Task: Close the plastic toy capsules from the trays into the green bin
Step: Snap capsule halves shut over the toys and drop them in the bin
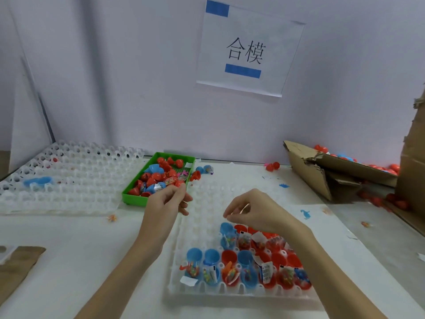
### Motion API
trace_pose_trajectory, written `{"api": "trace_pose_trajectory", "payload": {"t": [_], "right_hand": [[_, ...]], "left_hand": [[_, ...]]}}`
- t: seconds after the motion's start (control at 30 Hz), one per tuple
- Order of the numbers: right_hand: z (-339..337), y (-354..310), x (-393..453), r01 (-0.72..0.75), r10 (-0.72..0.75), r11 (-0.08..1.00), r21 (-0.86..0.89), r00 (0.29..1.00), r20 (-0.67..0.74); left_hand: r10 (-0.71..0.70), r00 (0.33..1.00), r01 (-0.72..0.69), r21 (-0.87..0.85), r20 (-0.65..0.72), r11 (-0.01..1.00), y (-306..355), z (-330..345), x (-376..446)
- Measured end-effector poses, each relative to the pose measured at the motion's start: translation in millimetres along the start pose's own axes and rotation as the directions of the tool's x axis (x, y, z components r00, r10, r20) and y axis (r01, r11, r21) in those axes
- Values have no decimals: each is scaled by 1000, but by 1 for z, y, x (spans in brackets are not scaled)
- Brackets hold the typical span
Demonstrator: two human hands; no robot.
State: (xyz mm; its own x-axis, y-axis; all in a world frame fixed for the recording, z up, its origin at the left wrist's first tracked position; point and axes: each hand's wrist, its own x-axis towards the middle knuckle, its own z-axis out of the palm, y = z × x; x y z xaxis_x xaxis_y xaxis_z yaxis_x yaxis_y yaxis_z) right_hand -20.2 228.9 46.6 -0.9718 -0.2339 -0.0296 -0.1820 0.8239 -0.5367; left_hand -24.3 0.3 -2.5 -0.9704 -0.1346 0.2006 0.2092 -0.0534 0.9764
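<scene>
Two hands are hovering over the clear tray (pixel 202 229) in front of you. Your left hand (pixel 166 203) is sitting at about eleven o'clock over that tray, just beside the near corner of the green bin (pixel 131 195), with thumb and fingertips drawn together in a loose curl; whether anything small is pinched there is hard to tell through the blur. Your right hand (pixel 250 211) is hanging at about one o'clock over the tray, fingers bent and loosely curled downward, apparently gripping nothing, directly above the far row of open capsules (pixel 243 270). Those red and blue capsule halves, filled with small toys and paper slips, are filling the tray's cells toward five o'clock. Closed capsules (pixel 158 178) are lying piled in the green bin at eleven o'clock. A stack of empty trays (pixel 69 180) is resting at ten o'clock, and a torn cardboard box (pixel 322 171) is spilling red capsules at two o'clock.
</scene>
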Motion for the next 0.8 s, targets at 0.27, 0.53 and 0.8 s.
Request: {"api": "trace_pose_trajectory", "payload": {"t": [0.27, 0.53, 0.8], "right_hand": [[-4, -15, 11, 25, -3, 982, -189, 993, 116], [-20, -30, 23, -97, 101, 993, -61, 994, 53], [6, -29, 24, -256, 270, 957, 140, 959, -88]], "left_hand": [[60, 984, -79, 107, 168, 991, 10, -3, -7], [129, 888, -250, 228, 442, 941, 13, 11, -24], [131, 953, -182, 169, 272, 969, 7, 14, -21]]}}
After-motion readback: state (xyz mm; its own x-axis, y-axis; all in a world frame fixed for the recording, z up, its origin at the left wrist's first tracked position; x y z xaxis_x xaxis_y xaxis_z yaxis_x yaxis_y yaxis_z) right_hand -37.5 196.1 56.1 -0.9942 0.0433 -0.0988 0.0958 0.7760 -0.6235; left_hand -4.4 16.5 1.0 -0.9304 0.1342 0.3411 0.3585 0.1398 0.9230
